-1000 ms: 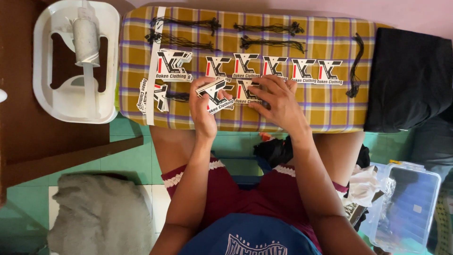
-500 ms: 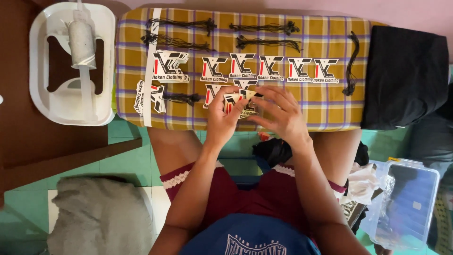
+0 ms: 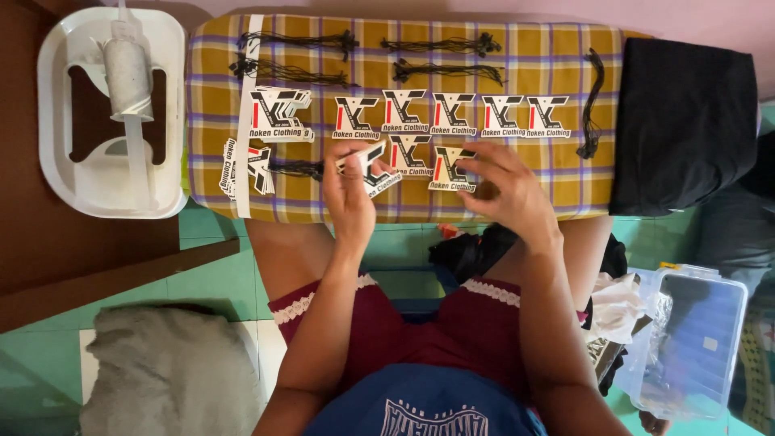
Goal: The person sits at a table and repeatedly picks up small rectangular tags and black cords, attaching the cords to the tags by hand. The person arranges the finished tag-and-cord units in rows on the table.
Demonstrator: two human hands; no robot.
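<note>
A yellow plaid padded board (image 3: pixel 565 186) lies across my lap. On it a row of white card tags (image 3: pixel 452 115) with red and black logos is laid out, and a second row starts below with one tag (image 3: pixel 408 153). My left hand (image 3: pixel 351 206) grips a small stack of the same tags (image 3: pixel 370 168) over the board's near edge. My right hand (image 3: pixel 513 194) holds one tag (image 3: pixel 450 169) by its right edge, flat on the board beside the second-row tag. More tags sit in a pile (image 3: pixel 278 113) at the left, with another pile (image 3: pixel 246 165) below it.
Bundles of black string (image 3: pixel 295 40) lie along the board's far side, and one bundle (image 3: pixel 593 105) at its right. A folded black cloth (image 3: pixel 686 121) lies to the right. A white tray with a bottle (image 3: pixel 113 121) stands left. Grey cloth (image 3: pixel 169 371) and a clear plastic box (image 3: pixel 694 339) lie on the floor.
My right hand has drawn one tag off the stack in my left hand and moved right, setting it down in the second row. My left hand has stayed in place.
</note>
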